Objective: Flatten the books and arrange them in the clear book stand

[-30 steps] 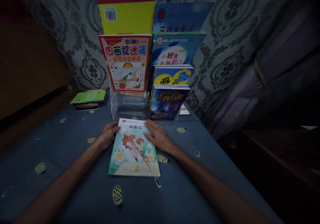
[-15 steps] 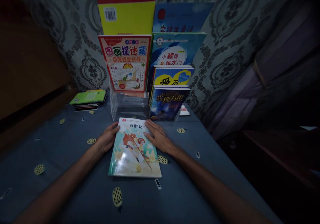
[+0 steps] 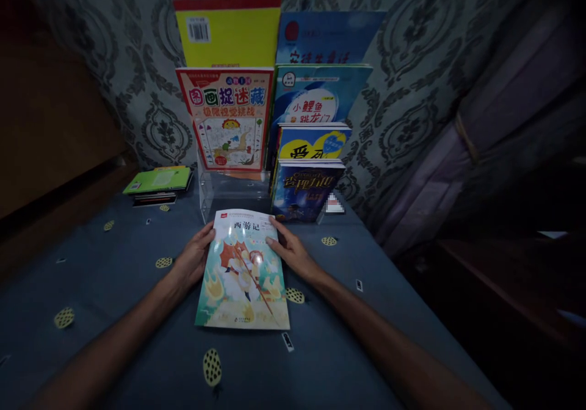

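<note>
A paperback book with a pale green illustrated cover lies in front of me, its far end tipped up a little from the table. My left hand grips its upper left edge, the thumb at the cover's side and the other fingers hidden underneath. On the opposite edge my right hand is closed, thumb on the cover and fingers behind it. Just beyond the book stands a clear plastic rack with tiers of upright books. A red picture book fills its left middle tier.
At the rack's lower right stands a dark blue book. A small stack of books with a green one on top lies to the left. A patterned cloth covers the table. A tied curtain hangs at the right.
The book's far end has risen slightly from the table. My right hand's fingers have gone from lying on the cover's edge to wrapping behind it. The view has shifted slightly.
</note>
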A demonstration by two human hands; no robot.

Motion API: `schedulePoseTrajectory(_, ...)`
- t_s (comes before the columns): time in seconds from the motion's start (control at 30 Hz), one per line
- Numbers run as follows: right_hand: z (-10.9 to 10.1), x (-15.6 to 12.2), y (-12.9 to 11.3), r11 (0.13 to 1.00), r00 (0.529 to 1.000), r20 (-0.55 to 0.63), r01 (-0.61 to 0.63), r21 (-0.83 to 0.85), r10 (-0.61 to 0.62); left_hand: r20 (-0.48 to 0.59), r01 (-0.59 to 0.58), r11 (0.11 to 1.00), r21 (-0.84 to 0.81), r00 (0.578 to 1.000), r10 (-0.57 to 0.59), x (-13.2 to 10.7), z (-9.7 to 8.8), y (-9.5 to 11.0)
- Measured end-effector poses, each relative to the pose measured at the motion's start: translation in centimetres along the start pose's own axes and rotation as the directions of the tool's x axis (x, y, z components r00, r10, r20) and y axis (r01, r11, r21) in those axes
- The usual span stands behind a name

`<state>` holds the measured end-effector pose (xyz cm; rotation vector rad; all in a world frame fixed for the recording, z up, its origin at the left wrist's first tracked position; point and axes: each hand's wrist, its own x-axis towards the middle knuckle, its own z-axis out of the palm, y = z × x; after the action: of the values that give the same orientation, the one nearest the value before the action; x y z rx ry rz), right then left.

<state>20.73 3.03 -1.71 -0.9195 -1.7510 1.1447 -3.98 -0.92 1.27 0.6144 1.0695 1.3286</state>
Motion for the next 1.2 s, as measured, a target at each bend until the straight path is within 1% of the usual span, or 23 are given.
schedulePoseTrajectory(0.07, 0.1, 0.1, -0.3, 0.986, 0.999, 0.013, -0.047, 0.161, 0.045, -0.027, 0.017, 1.000, -0.009, 0.999, -0.017, -0.1, 0.1, 0.1)
schedulePoseTrajectory(0.13, 0.1, 0.2, -0.6, 0.962, 0.996, 0.001, -0.083, 0.258, 0.086, -0.032, 0.015, 1.000, -0.010, 0.999, -0.016, 0.0, 0.1, 0.1)
schedulePoseTrajectory(0.2, 0.1, 0.2, -1.0, 0.937, 0.994, -0.006, -0.105, 0.334, 0.114, -0.009, 0.000, 1.000, 0.003, 1.000, 0.000, 0.1, -0.1, 0.0)
schedulePoseTrajectory(0.3, 0.0, 0.2, -1.5, 0.895, 0.993, -0.009, -0.106, 0.434, 0.122, 0.029, -0.022, 1.000, 0.019, 0.999, 0.022, 0.5, -0.4, -0.2)
schedulePoseTrajectory(0.43, 0.1, 0.2, -2.0, 0.842, 0.991, -0.022, -0.101, 0.529, 0.133, 0.037, -0.024, 1.000, 0.009, 0.999, 0.024, 0.6, -0.4, -0.4)
schedulePoseTrajectory(0.63, 0.3, 0.4, -1.7, 0.761, 0.982, -0.041, -0.114, 0.639, 0.182, -0.005, -0.011, 0.998, -0.055, 1.000, 0.011, 0.2, 0.0, -0.2)
schedulePoseTrajectory(0.73, 0.2, 0.4, -1.5, 0.744, 0.981, -0.036, -0.121, 0.657, 0.192, -0.001, -0.021, 0.998, -0.062, 1.000, 0.021, 0.2, 0.0, -0.3)
schedulePoseTrajectory(0.83, 0.2, 0.4, -1.3, 0.759, 0.982, -0.025, -0.128, 0.639, 0.187, 0.029, -0.053, 0.999, -0.004, 0.998, 0.053, 0.5, -0.4, -0.6)
schedulePoseTrajectory(0.9, 0.2, 0.5, -0.9, 0.785, 0.985, -0.008, -0.134, 0.605, 0.174, 0.046, -0.089, 0.993, 0.079, 0.995, 0.086, 1.0, -0.8, -0.7)
schedulePoseTrajectory(0.93, 0.2, 0.5, -0.6, 0.804, 0.987, -0.002, -0.131, 0.580, 0.162, 0.051, -0.116, 0.982, 0.146, 0.993, 0.110, 1.2, -1.2, -0.7)
schedulePoseTrajectory(0.97, 0.2, 0.6, -0.2, 0.831, 0.989, -0.003, -0.121, 0.543, 0.146, 0.054, -0.149, 0.960, 0.236, 0.989, 0.140, 1.4, -1.5, -0.6)
schedulePoseTrajectory(1.0, 0.2, 0.7, 0.2, 0.866, 0.992, -0.012, -0.105, 0.489, 0.126, 0.060, -0.186, 0.919, 0.348, 0.983, 0.176, 1.6, -1.9, -0.3)
schedulePoseTrajectory(1.03, 0.1, 0.7, 0.7, 0.907, 0.994, -0.028, -0.083, 0.413, 0.104, 0.077, -0.224, 0.851, 0.474, 0.974, 0.213, 1.8, -2.2, -0.1)
schedulePoseTrajectory(1.07, 0.1, 0.7, 1.1, 0.948, 0.995, -0.056, -0.057, 0.313, 0.078, 0.105, -0.263, 0.753, 0.603, 0.962, 0.251, 1.9, -2.6, 0.3)
schedulePoseTrajectory(1.13, -0.1, 0.5, 1.7, 0.999, 0.992, -0.123, 0.003, 0.044, 0.002, 0.193, -0.337, 0.486, 0.807, 0.927, 0.322, 1.9, -3.1, 0.9)
schedulePoseTrajectory(1.17, -0.1, 0.3, 1.8, 0.994, 0.988, -0.148, 0.031, -0.105, -0.047, 0.247, -0.369, 0.341, 0.864, 0.903, 0.353, 1.7, -3.2, 1.1)
schedulePoseTrajectory(1.2, -0.2, 0.0, 1.8, 0.968, 0.982, -0.159, 0.059, -0.244, -0.100, 0.301, -0.398, 0.207, 0.894, 0.875, 0.379, 1.5, -3.3, 1.3)
